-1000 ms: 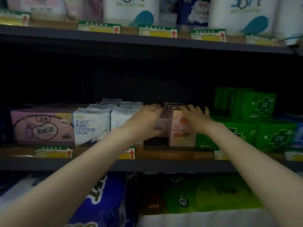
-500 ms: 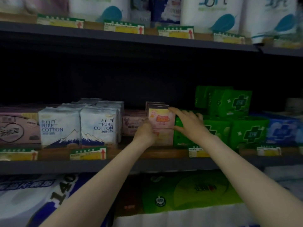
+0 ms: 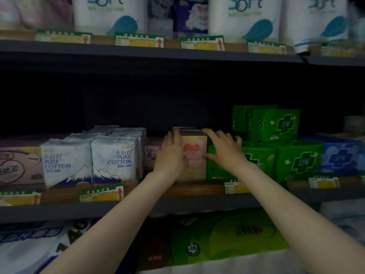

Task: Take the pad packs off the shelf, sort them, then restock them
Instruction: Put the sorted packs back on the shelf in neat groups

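Observation:
A stack of pale pink pad packs stands upright on the middle shelf, between a lower pink pack and green pad packs. My left hand lies flat against the stack's left side, fingers straight up. My right hand rests against its right side, with the index finger on the top corner and the other fingers spread over the green pack. More pink packs sit behind the front one, mostly hidden.
White Pure Cotton packs and a wide pink pack fill the shelf's left part. Stacked green packs and blue packs fill the right. Tissue rolls stand on the shelf above, bulky packs below.
The view has shifted left to right along the shelf. Both hands stayed on the pink packs, and my left hand has risen from the stack's lower front to its left side.

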A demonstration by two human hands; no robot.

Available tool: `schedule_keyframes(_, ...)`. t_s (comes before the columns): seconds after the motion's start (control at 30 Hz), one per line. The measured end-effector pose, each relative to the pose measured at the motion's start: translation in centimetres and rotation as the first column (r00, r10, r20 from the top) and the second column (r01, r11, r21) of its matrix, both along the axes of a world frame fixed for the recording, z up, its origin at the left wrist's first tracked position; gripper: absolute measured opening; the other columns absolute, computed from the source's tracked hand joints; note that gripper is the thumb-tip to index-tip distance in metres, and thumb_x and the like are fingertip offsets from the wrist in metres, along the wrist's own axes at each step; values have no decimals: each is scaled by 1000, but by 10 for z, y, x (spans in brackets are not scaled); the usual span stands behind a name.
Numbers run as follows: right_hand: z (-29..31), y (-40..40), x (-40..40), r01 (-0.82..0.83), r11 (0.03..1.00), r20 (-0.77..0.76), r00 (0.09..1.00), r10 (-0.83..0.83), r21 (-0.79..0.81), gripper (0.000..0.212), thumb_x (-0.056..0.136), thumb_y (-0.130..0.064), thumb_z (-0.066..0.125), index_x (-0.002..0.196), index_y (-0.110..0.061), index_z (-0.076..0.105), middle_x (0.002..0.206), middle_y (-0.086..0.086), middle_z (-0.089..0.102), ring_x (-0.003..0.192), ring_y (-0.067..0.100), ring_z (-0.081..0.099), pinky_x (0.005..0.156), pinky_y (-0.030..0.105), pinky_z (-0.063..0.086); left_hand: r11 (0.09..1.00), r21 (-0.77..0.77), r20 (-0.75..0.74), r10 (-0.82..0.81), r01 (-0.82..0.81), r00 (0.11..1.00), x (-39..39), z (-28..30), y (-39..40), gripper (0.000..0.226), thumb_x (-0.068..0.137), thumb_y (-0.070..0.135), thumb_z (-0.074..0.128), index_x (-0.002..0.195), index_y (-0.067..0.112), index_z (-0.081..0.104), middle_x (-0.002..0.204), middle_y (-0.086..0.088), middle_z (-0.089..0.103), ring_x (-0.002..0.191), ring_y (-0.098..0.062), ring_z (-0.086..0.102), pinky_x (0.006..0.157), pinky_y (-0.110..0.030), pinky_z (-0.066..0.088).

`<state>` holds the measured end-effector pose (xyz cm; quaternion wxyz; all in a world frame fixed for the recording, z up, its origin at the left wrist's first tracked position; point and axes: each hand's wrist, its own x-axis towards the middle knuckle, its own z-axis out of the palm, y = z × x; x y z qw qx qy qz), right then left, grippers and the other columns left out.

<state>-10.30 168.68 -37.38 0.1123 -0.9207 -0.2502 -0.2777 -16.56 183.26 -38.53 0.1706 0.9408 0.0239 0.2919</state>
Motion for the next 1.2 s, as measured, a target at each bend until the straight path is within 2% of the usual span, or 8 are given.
schedule_keyframes(0.07, 11, -22, 1, -13, 999, -119, 993, 19, 48, 81, 83, -38, 66, 146, -38, 15, 148, 7, 31, 136, 28, 28, 111, 50, 17, 954, 298, 85, -47, 20, 995, 1, 10, -11, 85, 91, 18, 55, 149, 22, -8, 158, -7, -3, 145, -26, -3, 116, -40, 8)
schedule_keyframes(0.13, 21, -54, 8, 24, 997, -220, 975, -40, -73, 87, 80, -43, 69, 147, -36, 14, 148, 6, 29, 136, 27, 29, 111, 48, 19, 874, 485, 54, -71, 36, 996, 9, 16, -25, 87, 91, 23, 56, 149, 28, -8, 158, -3, -9, 144, -29, -10, 116, -43, 2)
schedule_keyframes(0.27, 18, -108, 26, 41, 958, -367, 918, -149, -285, 95, 78, -42, 72, 149, -33, 10, 152, 4, 28, 137, 24, 30, 111, 40, 28, 829, 557, -53, 93, -48, 994, 30, 14, -36, 84, 87, 27, 61, 149, 30, 5, 156, -4, 9, 141, -35, 9, 115, -44, 8)
schedule_keyframes(0.43, 10, -117, 52, -72, 937, -293, 956, -33, -341, 92, 81, -35, 70, 150, -33, 8, 155, 3, 21, 140, 23, 25, 111, 37, 30, 746, 652, -35, 209, -136, 977, 43, 10, -40, 80, 84, 35, 64, 146, 35, 14, 149, -6, 14, 135, -38, 18, 112, -48, 13)
schedule_keyframes(0.63, 9, -124, 69, -176, 921, -276, 958, 79, -348, 91, 82, -29, 70, 150, -31, 10, 154, 4, 23, 140, 23, 26, 112, 36, 25, 766, 625, -149, 305, -150, 941, 48, 19, -59, 77, 84, 38, 63, 145, 34, 15, 147, -12, 14, 134, -45, 16, 111, -60, 9)
schedule_keyframes(0.93, 14, -112, 86, -106, 852, -158, 987, 28, -513, 97, 76, -37, 73, 150, -27, 10, 147, 7, 38, 136, 25, 34, 116, 45, 9, 788, 579, -219, 399, -211, 890, 48, 24, -74, 81, 80, 64, 53, 144, 35, 13, 151, -10, 12, 138, -43, 11, 109, -65, 5)
schedule_keyframes(1.07, 22, -143, 82, -265, 895, -242, 953, 185, -359, 85, 83, -43, 65, 149, -29, 13, 150, 5, 33, 139, 23, 29, 117, 46, 2, 824, 528, -242, 380, -207, 893, 44, 37, -89, 75, 85, 62, 48, 145, 33, 14, 154, -9, 8, 142, -40, -2, 111, -61, -3)
schedule_keyframes(1.2, 53, -196, 96, -249, 952, -160, 962, 222, -176, 69, 91, -39, 56, 148, -29, 18, 151, 7, 30, 138, 26, 28, 116, 43, 19, 863, 492, -187, 231, -112, 955, 54, 47, -118, 68, 90, 52, 48, 146, 31, 15, 152, -7, 17, 142, -31, 10, 114, -54, -3)
